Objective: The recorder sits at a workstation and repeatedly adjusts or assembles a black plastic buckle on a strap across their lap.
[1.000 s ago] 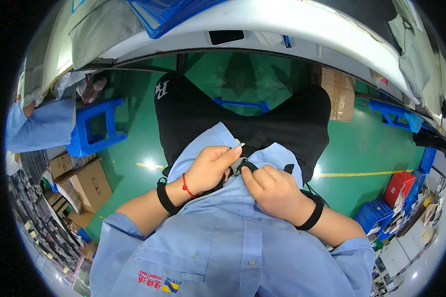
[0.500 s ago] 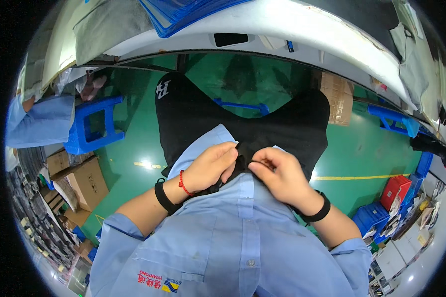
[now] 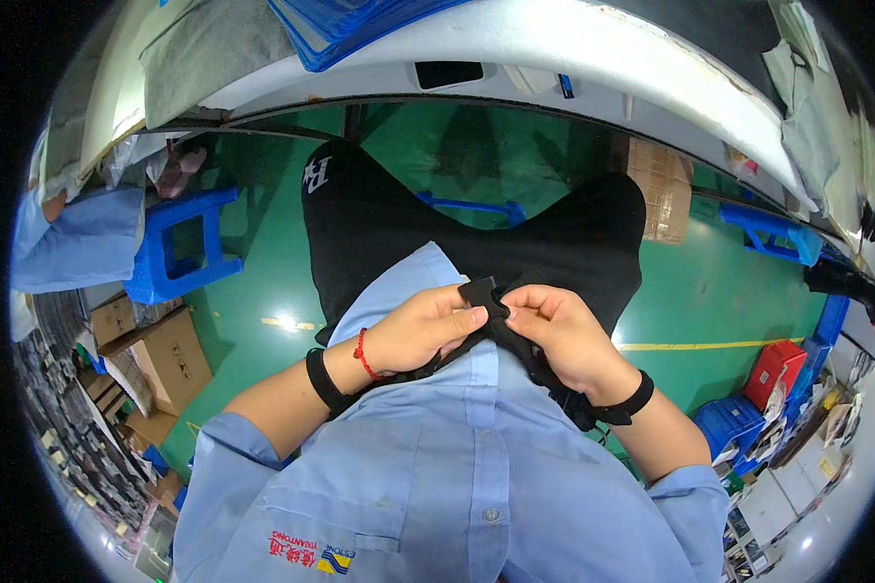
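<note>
A black buckle (image 3: 477, 291) sits in front of my waist, above my lap in black trousers (image 3: 389, 219). My left hand (image 3: 422, 327) pinches it from the left side, thumb on its near edge. From the right, my right hand (image 3: 566, 335) is closed on the black strap (image 3: 515, 340) at the buckle, fingertips touching where strap and buckle meet. This strap runs back around both sides of my light blue shirt (image 3: 437, 457). Whether the buckle's halves are joined cannot be made out. A dark band circles each wrist, and a red cord is on the left one.
Ahead is a white table edge (image 3: 544, 49) with blue trays (image 3: 350, 24) and a dark phone-like slab (image 3: 449, 74). Another person's blue sleeve (image 3: 83, 243) and a blue stool (image 3: 180, 248) are at left. Cardboard boxes (image 3: 172, 360) stand lower left; a red bin (image 3: 773, 372) stands right.
My hands have come together at the waist. The buckle and strap, earlier mostly hidden, now show raised between my fingers.
</note>
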Demonstrator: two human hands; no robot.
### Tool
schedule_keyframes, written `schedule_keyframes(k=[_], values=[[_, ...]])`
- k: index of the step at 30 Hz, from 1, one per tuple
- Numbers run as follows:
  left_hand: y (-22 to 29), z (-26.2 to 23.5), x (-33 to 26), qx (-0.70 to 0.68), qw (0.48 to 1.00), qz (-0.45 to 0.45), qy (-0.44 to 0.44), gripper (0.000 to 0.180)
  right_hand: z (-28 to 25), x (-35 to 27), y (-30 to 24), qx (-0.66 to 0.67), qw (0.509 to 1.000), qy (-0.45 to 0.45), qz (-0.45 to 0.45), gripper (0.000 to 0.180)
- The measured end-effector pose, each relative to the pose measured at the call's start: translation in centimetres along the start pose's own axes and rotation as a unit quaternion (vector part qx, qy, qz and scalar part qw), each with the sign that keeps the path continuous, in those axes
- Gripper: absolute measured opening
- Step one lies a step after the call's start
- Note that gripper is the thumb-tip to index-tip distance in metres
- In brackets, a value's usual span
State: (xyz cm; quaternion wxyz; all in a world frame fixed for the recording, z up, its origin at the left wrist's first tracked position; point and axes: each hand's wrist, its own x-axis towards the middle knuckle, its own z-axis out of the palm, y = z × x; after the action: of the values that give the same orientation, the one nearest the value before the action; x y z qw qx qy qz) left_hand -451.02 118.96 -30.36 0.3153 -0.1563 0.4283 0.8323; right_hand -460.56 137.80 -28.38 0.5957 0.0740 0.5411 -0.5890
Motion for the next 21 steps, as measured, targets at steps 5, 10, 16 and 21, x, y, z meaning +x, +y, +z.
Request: schedule_keyframes(k=[5,10,16,21], values=[[-0.4,-0.3,-0.2,-0.007,0.999,-0.031,0.029,0.029,0.0,-0.2,-0.2,-0.267,0.95,0.019,-0.159,0.011],[-0.3,-0.2,-0.3,0.022,0.999,-0.025,0.034,0.033,0.0,0.1,0.5,-0.283,0.943,0.03,-0.174,0.009],[-0.2,-0.4,-0.4,0.006,0.999,-0.022,0.031,0.032,0.3,0.2,0.7,-0.167,0.977,0.041,-0.128,0.005],[0.3,-1.0,-0.8,-0.107,0.993,-0.044,-0.024,0.02,-0.2,0.1,0.6,-0.033,0.997,0.015,-0.073,0.005]])
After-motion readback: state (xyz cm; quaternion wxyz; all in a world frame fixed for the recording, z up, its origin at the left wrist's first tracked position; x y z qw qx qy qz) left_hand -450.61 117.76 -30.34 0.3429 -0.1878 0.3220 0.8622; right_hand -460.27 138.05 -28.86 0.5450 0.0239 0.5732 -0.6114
